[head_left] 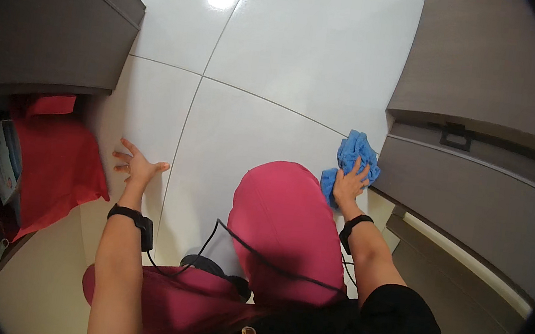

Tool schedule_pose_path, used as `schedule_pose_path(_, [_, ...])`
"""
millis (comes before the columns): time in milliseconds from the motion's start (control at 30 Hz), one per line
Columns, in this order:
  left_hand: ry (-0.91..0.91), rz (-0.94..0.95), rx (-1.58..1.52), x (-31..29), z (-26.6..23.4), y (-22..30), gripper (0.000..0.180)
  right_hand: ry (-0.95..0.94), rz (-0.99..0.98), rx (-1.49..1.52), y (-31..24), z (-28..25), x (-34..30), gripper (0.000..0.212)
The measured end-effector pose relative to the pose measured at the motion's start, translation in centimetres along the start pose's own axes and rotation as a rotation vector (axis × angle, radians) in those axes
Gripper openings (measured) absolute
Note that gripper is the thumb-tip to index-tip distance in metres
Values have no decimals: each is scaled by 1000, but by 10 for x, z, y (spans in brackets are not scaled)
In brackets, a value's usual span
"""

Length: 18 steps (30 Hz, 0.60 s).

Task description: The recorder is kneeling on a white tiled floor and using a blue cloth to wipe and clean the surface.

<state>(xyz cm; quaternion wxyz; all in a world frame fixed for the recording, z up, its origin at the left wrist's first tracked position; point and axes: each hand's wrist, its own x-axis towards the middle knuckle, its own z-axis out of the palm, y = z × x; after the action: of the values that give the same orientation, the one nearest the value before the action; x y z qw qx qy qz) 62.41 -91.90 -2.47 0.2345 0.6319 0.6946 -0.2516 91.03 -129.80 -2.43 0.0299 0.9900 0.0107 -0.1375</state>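
Observation:
A crumpled blue cloth lies on the white tiled floor at the right, close against the base of the grey-brown cabinet. My right hand holds it down from above, its fingers curved over the folds. Part of the cloth bunches out to the left of the wrist side. At the left, my left hand has its fingers spread and nothing in it. It is at or just above the tiles; contact is hard to judge. Nearest to it is a red fabric bag on the left.
The grey-brown cabinet with a dark recessed handle borders the right side. Another dark cabinet stands at the upper left, above the bag. My bent knee rises between my arms, with a black cable across it.

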Motion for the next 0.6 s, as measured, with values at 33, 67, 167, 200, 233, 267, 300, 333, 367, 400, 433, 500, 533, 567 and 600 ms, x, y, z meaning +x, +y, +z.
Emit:
schedule_pose_path(33, [-3,22,-28,-2,0,5,140,10,14,-3,15,-2,17,63])
schedule_pose_path(67, [-10,36,-27,-5,-1,10,140,120,-130,144,39,1,43,59])
schedule_pose_path(167, [-7,35,-13,-7,2,4,141,365,-476,370,8,-46,75,48])
schedule_pose_path(200, [11,39,-10,-4,2,2,141,467,-570,293,-11,-64,89,49])
schedule_pose_path(233, [30,40,-6,1,3,-2,141,448,-597,261,-37,-83,97,49])
schedule_pose_path(267, [43,68,0,5,3,-4,141,440,-674,211,-51,-89,126,51])
schedule_pose_path(300, [37,64,12,8,5,-7,141,345,-642,170,-72,-90,141,50])
schedule_pose_path(333, [41,83,8,12,6,-9,140,173,-591,101,-91,-88,153,55])
schedule_pose_path(367, [47,98,4,14,8,-10,139,161,-592,102,-105,-82,149,55])
schedule_pose_path(400, [41,97,10,10,7,-6,139,74,-490,8,-117,-78,143,59])
schedule_pose_path(433, [24,115,12,3,4,0,139,-11,-386,-86,-120,-74,142,64])
schedule_pose_path(500, [0,126,14,-1,5,7,139,9,-403,-39,-108,-70,142,66])
schedule_pose_path(533, [3,138,11,3,5,6,139,35,-423,12,-99,-68,137,69])
schedule_pose_path(567, [5,152,6,7,6,5,139,55,-439,25,-83,-66,130,68])
schedule_pose_path(600, [11,142,4,11,2,-2,139,74,-465,53,-70,-59,116,67])
